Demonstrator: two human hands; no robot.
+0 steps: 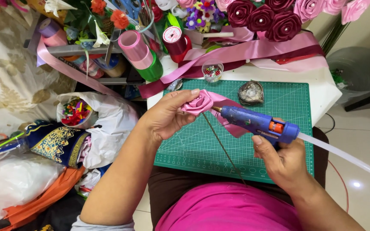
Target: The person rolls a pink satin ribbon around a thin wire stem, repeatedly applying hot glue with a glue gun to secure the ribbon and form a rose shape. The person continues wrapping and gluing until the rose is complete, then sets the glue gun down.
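1. The left hand (168,114) is closed around a pink satin ribbon rose (197,102), thumb and fingers pinching the bloom from its left side, above the far left part of the green gridded cutting mat (193,145) that lies on the desk.
2. A thin wire stem (223,147) runs from under the rose diagonally down toward the near edge of the mat, and a loose tail of the same pink ribbon (232,124) hangs from the bloom.
3. The right hand (285,160) grips the handle of a blue hot glue gun with an orange trigger part (260,123); its metal tip sits just beside the right side of the rose, touching or nearly so.
4. A translucent white glue stick (343,156) sticks out of the back of the gun, past the right edge of the desk.
5. Near the mat's far edge rests a small dark dish (251,92), and just beyond that edge stands a clear cup of coloured beads (213,71).
6. At the desk's far edge lie pink and maroon ribbon lengths (253,53), ribbon spools (140,53) and dark red ribbon roses (264,17).
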